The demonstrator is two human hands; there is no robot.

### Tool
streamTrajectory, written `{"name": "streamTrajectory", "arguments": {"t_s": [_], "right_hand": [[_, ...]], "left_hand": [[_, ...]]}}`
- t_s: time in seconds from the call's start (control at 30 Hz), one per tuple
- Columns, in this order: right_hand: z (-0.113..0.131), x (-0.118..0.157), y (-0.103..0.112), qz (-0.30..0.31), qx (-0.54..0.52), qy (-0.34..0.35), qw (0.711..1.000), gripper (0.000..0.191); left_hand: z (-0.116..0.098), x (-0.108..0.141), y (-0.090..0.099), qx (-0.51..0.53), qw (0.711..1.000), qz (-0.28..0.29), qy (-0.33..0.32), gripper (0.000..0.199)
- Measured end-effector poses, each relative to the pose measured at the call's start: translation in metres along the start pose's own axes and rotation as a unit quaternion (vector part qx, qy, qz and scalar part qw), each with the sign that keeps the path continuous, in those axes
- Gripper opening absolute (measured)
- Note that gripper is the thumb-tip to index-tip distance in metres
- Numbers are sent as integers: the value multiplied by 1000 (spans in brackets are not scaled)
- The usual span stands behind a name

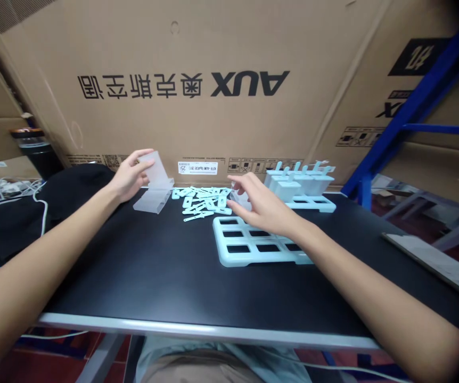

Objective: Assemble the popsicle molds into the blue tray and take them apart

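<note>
My left hand (pixel 133 173) is closed on a translucent ice-pop mould cup (pixel 155 169), with its thumb across the face. Just below lie more translucent mould cups (pixel 153 200) on the table. My right hand (pixel 259 199) has thumb and forefinger apart, beside another translucent piece (pixel 240 201) that shows between them; I cannot tell whether they touch it. Between the hands lies a pile of light-blue ice-pop sticks (pixel 203 202). Under my right forearm is a light-blue mould rack (pixel 229 259) with rectangular openings, partly hidden.
At the back right, a second light-blue rack (pixel 325 206) bears several filled-in moulds (pixel 287 190) with sticks upright. A black table (pixel 165 282) meets a large cardboard box (pixel 153 127) behind. To the left are black cloth (pixel 73 189), cables and a dark bottle (pixel 38 154). A blue metal frame (pixel 405 111) stands right.
</note>
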State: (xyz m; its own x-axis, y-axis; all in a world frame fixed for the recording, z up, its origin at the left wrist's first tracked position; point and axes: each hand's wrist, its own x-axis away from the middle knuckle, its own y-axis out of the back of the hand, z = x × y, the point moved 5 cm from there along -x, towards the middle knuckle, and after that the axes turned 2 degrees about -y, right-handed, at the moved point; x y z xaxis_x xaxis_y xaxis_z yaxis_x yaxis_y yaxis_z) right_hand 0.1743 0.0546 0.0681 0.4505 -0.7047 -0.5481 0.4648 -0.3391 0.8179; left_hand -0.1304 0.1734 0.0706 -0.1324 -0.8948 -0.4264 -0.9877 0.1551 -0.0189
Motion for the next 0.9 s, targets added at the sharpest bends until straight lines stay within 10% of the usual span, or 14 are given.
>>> {"name": "streamTrajectory", "arguments": {"t_s": [0.17,0.33,0.47,0.73,0.9], "right_hand": [[-18,1,9,-3,38,-9,999,43],[-22,1,13,-8,43,-14,999,28],[-1,0,6,-34,-34,19,999,23],[82,1,-30,-84,-29,219,972,18],[89,5,-30,-144,39,216,965,15]], "left_hand": [[16,-8,71,-20,995,-86,35,41],[19,-1,80,-97,991,-60,66,31],[5,4,45,-90,996,-12,9,38],[-22,48,-93,-67,979,182,-56,40],[-22,58,-101,-14,985,169,-37,43]]}}
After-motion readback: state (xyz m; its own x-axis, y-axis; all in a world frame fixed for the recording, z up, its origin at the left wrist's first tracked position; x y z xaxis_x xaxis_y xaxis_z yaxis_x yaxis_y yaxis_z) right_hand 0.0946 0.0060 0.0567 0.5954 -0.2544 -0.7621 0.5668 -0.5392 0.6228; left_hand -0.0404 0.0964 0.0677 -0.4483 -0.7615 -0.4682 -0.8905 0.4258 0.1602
